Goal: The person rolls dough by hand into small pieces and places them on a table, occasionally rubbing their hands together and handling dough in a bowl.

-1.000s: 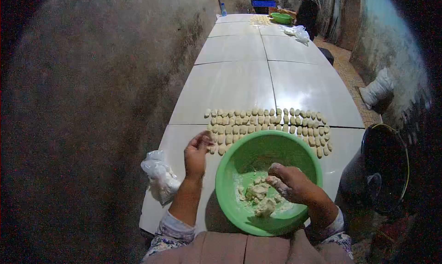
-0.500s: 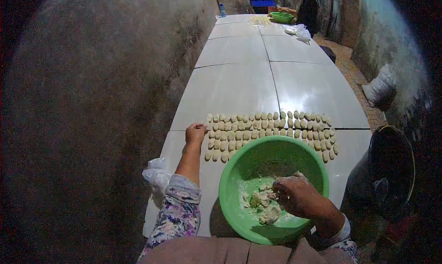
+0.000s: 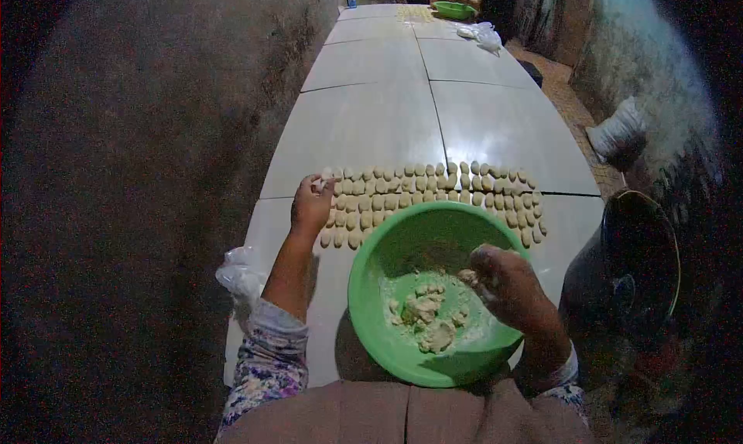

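Note:
My left hand [image 3: 312,206] reaches to the left end of the rows of small oval dough pieces [image 3: 391,202]. Its bent fingers close around a pale dough piece [image 3: 326,172] at the corner of the farthest row. Over the right side of a large green basin [image 3: 362,320], my right hand [image 3: 507,284] is curled, dusted with flour, with a bit of dough [image 3: 467,277] at its fingertips. Loose flour and crumbly lumps of dough [image 3: 436,335] lie at the bottom of the basin, which stands at the near edge of the white table [image 3: 356,134].
A clear plastic bag [image 3: 242,272] lies at the table's left edge by the wall. On the right stands a dark bucket [image 3: 619,266], with a white sack [image 3: 618,131] farther back. A person [image 3: 495,11] is at the far end beside another green basin [image 3: 454,10].
The view has tilted, so the table sits higher and farther left. My left hand's fingers have bent around the end piece. My right hand has lifted away from the lumps, toward the basin's right side.

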{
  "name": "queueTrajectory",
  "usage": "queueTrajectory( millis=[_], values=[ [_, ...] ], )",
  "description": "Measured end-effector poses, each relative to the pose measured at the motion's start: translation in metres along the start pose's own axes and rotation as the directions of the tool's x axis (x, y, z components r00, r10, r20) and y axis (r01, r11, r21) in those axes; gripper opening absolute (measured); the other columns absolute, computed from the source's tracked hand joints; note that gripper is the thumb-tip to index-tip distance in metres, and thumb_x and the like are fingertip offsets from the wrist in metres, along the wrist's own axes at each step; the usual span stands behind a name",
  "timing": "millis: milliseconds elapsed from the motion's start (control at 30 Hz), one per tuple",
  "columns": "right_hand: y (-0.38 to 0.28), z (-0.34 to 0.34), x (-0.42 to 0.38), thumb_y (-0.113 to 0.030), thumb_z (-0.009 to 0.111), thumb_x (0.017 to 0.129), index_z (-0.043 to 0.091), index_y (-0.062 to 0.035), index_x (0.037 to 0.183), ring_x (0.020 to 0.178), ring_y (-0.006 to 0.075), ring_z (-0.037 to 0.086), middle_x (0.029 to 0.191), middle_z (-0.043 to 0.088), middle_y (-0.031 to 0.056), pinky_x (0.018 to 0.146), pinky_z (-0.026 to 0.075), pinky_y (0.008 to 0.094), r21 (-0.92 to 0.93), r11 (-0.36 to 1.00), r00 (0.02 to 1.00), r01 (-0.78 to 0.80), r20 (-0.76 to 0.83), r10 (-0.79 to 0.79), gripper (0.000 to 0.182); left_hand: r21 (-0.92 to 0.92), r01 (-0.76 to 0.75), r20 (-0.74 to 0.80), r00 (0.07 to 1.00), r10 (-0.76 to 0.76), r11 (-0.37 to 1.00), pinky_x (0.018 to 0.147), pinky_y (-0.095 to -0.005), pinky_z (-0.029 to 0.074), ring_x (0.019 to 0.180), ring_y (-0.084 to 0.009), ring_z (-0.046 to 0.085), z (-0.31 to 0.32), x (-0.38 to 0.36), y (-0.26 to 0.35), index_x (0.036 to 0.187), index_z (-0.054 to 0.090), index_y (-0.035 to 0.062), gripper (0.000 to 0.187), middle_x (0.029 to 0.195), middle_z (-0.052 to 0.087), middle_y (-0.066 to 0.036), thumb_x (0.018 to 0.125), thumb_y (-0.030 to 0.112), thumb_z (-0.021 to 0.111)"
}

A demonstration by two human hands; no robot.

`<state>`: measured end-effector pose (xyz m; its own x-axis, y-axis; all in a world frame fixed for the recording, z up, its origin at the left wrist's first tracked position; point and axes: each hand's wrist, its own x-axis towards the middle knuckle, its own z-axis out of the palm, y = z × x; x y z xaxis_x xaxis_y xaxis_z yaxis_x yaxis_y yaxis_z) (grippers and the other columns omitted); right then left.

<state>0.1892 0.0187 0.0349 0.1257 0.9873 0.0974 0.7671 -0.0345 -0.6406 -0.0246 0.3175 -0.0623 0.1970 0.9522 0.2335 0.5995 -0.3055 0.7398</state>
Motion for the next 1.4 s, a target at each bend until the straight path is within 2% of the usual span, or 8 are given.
queueTrajectory(
  millis=[167, 367, 500, 967, 1067, 1200, 1300, 1400],
  values=[
    [-0.009, 0.001, 0.015, -0.010, 0.063, 0.073, 0.057, -0.0025, 0.094, 0.082, 0.0356, 0.060, 0.086, 0.060, 0.0172, 0.069, 0.047, 0.0424, -0.021, 0.999, 0.999, -0.050, 0.009, 0.051, 0.023, -0.263, -0.070, 0.501, 0.843, 0.198, 0.962, 0.070, -0.0338, 0.048, 0.077, -0.0225, 0.062, -0.028, -0.108, 0.106, 0.103, 0.061, 0.0063, 0.029, 0.083, 0.065, -0.012, 0.086, 0.030, 0.059],
    [0.010, 0.086, 0.025, -0.014, 0.054, 0.080, 0.053, -0.0068, 0.108, 0.086, 0.0372, 0.061, 0.101, 0.059, 0.0187, 0.070, 0.050, 0.0454, -0.323, 0.819, 0.820, 0.474, 0.502, -0.276, 0.029, -0.229, -0.129, 0.463, 0.857, 0.225, 0.965, 0.073, -0.0391, 0.048, 0.083, -0.0299, 0.062, 0.000, -0.137, 0.100, 0.098, 0.063, 0.0066, 0.030, 0.090, 0.065, -0.014, 0.087, 0.033, 0.056],
    [-0.006, 0.091, 0.019, -0.017, 0.052, 0.083, 0.054, -0.0045, 0.102, 0.080, 0.0347, 0.063, 0.091, 0.061, 0.0188, 0.064, 0.051, 0.0445, -0.313, 0.875, 0.764, 0.370, 0.638, -0.095, 0.023, -0.120, -0.135, 0.567, 0.804, 0.180, 0.983, 0.075, -0.0408, 0.048, 0.084, -0.0322, 0.062, 0.003, -0.149, 0.094, 0.096, 0.063, 0.0052, 0.030, 0.090, 0.064, -0.016, 0.085, 0.032, 0.057],
    [0.021, 0.095, 0.029, -0.012, 0.053, 0.082, 0.057, 0.0005, 0.097, 0.086, 0.0362, 0.062, 0.098, 0.060, 0.0224, 0.072, 0.049, 0.0436, -0.211, 0.882, 0.802, 0.421, 0.541, -0.253, 0.020, -0.092, -0.113, 0.662, 0.735, 0.146, 0.989, 0.090, -0.0410, 0.042, 0.104, -0.0342, 0.055, -0.011, -0.171, 0.073, 0.119, 0.049, 0.0045, 0.035, 0.112, 0.057, -0.018, 0.087, 0.020, 0.050],
    [0.001, 0.082, 0.031, 0.004, 0.051, 0.079, 0.054, -0.0016, 0.100, 0.080, 0.0270, 0.060, 0.091, 0.061, 0.0165, 0.073, 0.047, 0.0363, 0.478, 0.878, 0.925, 0.037, 0.316, -0.212, 0.022, -0.435, -0.120, 0.692, 0.590, 0.416, 0.892, 0.098, -0.0351, 0.037, 0.115, -0.0280, 0.049, -0.008, -0.175, 0.059, 0.131, 0.035, 0.0025, 0.049, 0.121, 0.051, -0.019, 0.086, 0.015, 0.050],
    [0.011, 0.091, 0.029, 0.004, 0.054, 0.078, 0.053, -0.0010, 0.097, 0.081, 0.0257, 0.060, 0.090, 0.061, 0.0160, 0.073, 0.047, 0.0361, 0.287, 0.952, 0.949, 0.109, 0.254, -0.186, 0.019, -0.473, 0.255, 0.817, 0.486, 0.311, 0.843, 0.092, -0.0324, 0.041, 0.105, -0.0220, 0.054, -0.019, -0.177, 0.069, 0.126, 0.042, 0.0027, 0.048, 0.112, 0.057, -0.017, 0.083, 0.018, 0.056],
    [0.040, 0.123, 0.033, -0.006, 0.053, 0.087, 0.052, -0.0002, 0.098, 0.085, 0.0244, 0.059, 0.088, 0.059, 0.0127, 0.076, 0.045, 0.0346, 0.497, 0.868, 0.947, -0.008, 0.282, -0.152, 0.012, -0.240, 0.135, 0.895, 0.414, 0.165, 0.961, 0.087, -0.0340, 0.043, 0.097, -0.0226, 0.057, -0.018, -0.173, 0.061, 0.121, 0.047, 0.0029, 0.038, 0.105, 0.060, -0.017, 0.087, 0.019, 0.053],
    [0.011, 0.092, 0.032, -0.014, 0.053, 0.090, 0.048, 0.0005, 0.107, 0.094, 0.0203, 0.055, 0.097, 0.056, 0.0127, 0.084, 0.042, 0.0338, 0.302, 0.953, 0.918, 0.042, 0.365, -0.156, 0.022, -0.357, 0.003, 0.764, 0.576, 0.290, 0.934, 0.079, -0.0347, 0.045, 0.087, -0.0237, 0.059, -0.009, -0.179, 0.054, 0.111, 0.052, 0.0014, 0.030, 0.095, 0.061, -0.016, 0.090, 0.021, 0.044]
  ],
)
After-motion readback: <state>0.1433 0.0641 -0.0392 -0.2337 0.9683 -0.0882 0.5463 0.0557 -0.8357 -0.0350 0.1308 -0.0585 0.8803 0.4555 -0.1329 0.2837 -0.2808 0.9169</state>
